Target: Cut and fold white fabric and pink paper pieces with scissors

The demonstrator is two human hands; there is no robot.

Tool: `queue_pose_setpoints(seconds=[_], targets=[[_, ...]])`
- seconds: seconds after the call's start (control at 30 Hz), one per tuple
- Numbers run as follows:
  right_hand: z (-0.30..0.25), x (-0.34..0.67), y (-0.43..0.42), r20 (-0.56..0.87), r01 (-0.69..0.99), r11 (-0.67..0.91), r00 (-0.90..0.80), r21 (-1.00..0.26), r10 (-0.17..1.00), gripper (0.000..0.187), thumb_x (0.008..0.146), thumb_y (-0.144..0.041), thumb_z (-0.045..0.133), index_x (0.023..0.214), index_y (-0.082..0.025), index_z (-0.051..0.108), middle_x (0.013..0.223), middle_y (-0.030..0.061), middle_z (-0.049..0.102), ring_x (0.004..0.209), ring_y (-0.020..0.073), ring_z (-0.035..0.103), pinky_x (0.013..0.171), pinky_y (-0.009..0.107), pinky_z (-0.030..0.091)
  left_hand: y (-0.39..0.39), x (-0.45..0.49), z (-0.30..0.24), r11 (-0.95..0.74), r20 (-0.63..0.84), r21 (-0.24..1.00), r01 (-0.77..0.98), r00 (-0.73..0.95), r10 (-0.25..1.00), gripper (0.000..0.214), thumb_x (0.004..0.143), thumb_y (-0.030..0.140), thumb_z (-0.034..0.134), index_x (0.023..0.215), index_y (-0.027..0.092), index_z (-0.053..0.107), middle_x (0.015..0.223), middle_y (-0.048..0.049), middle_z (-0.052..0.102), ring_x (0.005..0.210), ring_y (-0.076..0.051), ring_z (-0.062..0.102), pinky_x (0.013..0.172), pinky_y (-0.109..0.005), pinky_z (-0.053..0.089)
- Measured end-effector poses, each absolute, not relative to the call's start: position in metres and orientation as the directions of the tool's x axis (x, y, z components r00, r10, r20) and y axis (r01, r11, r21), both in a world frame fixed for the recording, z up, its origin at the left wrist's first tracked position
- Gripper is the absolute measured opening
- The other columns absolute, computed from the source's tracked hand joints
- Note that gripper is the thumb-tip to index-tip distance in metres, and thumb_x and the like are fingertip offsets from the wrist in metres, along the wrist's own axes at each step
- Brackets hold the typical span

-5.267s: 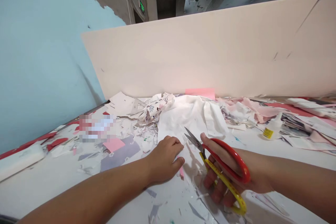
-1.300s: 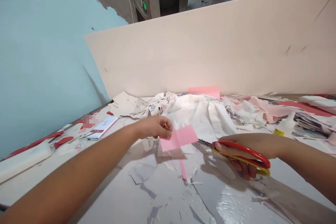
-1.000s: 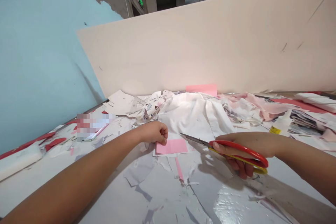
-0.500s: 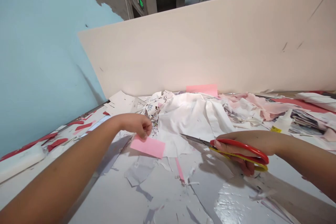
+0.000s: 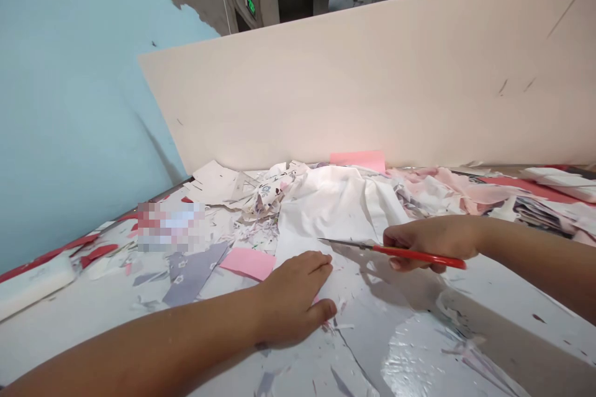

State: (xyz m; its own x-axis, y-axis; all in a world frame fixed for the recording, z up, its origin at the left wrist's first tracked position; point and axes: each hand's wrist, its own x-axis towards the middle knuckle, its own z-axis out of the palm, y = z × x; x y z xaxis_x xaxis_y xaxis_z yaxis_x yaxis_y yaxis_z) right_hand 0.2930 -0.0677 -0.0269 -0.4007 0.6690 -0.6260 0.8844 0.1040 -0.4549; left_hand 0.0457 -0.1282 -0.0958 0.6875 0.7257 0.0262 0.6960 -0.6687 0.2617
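My right hand (image 5: 431,240) grips a pair of scissors (image 5: 379,249) by the red handle. The slim blades look closed and point left, over the near edge of the crumpled white cloth (image 5: 335,205). Palm down, my left hand (image 5: 298,298) lies open on the littered white tabletop, fingers stretched and thumb apart. A rectangular pink sheet (image 5: 249,262) rests just beyond its wrist, with nothing holding it. Whatever lies beneath the left palm is mostly hidden.
Cloth and paper scraps cover much of the table. A grey-purple piece (image 5: 193,273) lies left of the pink sheet. Another pink sheet (image 5: 358,160) leans on the pale board (image 5: 363,87) behind. Red scraps (image 5: 99,254) and a white roll-like bundle (image 5: 37,285) sit at left.
My left hand has let go of the pink sheet, which lies a little further left, and has moved right and nearer, flattening out. My right hand has turned the scissors edge-on.
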Motion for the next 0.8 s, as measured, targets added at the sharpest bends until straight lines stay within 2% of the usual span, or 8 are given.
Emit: queue_pose_setpoints(seconds=[0.1,0.27,0.43,0.63,0.8], targets=[[-0.024,0.295,-0.068,-0.63,0.886,0.155,-0.424,-0.436,0.65,0.034,0.066,-0.049,0.054,0.077,-0.019,0.043,0.063,-0.0041,0.044,0.044,0.0045,0.036,0.042,0.019,0.027,-0.126,0.041,-0.097,-0.672,0.023,0.246,0.699,0.689,0.725,0.055,0.08,0.043,0.032,0.127,0.015,0.032,0.135,-0.0094,0.028,0.123,-0.022,0.024,0.101,-0.035,0.022],[-0.019,0.293,-0.073,-0.642,0.854,0.044,-0.423,-0.519,0.639,0.047,0.07,-0.065,0.037,0.076,-0.019,0.04,0.058,-0.0055,0.031,0.046,0.0053,0.027,0.042,0.019,0.022,-0.127,0.041,-0.097,-0.676,0.047,0.256,0.692,0.689,0.723,0.054,0.081,0.043,0.031,0.127,0.015,0.034,0.134,-0.0092,0.031,0.122,-0.022,0.024,0.1,-0.035,0.023],[-0.018,0.291,-0.066,-0.636,0.845,0.09,-0.462,-0.527,0.618,0.052,0.064,-0.07,0.04,0.074,-0.019,0.044,0.063,-0.0017,0.04,0.045,0.0064,0.031,0.041,0.021,0.024,-0.127,0.04,-0.101,-0.675,0.064,0.272,0.686,0.687,0.724,0.053,0.081,0.043,0.031,0.127,0.016,0.033,0.135,-0.0084,0.03,0.123,-0.022,0.024,0.1,-0.036,0.023],[-0.017,0.293,-0.054,-0.591,0.825,0.197,-0.526,-0.53,0.612,0.05,0.068,-0.064,0.042,0.077,-0.016,0.05,0.068,0.001,0.05,0.043,0.0053,0.037,0.043,0.021,0.029,-0.128,0.041,-0.098,-0.679,0.073,0.263,0.685,0.688,0.722,0.052,0.081,0.041,0.032,0.126,0.015,0.035,0.134,-0.0094,0.031,0.122,-0.022,0.025,0.1,-0.035,0.023],[-0.02,0.293,-0.039,-0.585,0.814,0.27,-0.564,-0.515,0.583,0.048,0.069,-0.062,0.043,0.076,-0.016,0.053,0.063,-0.0007,0.051,0.043,0.0065,0.042,0.044,0.021,0.033,-0.13,0.041,-0.096,-0.683,0.069,0.245,0.688,0.69,0.72,0.051,0.081,0.039,0.033,0.125,0.014,0.035,0.133,-0.0097,0.032,0.121,-0.021,0.026,0.1,-0.035,0.023]])
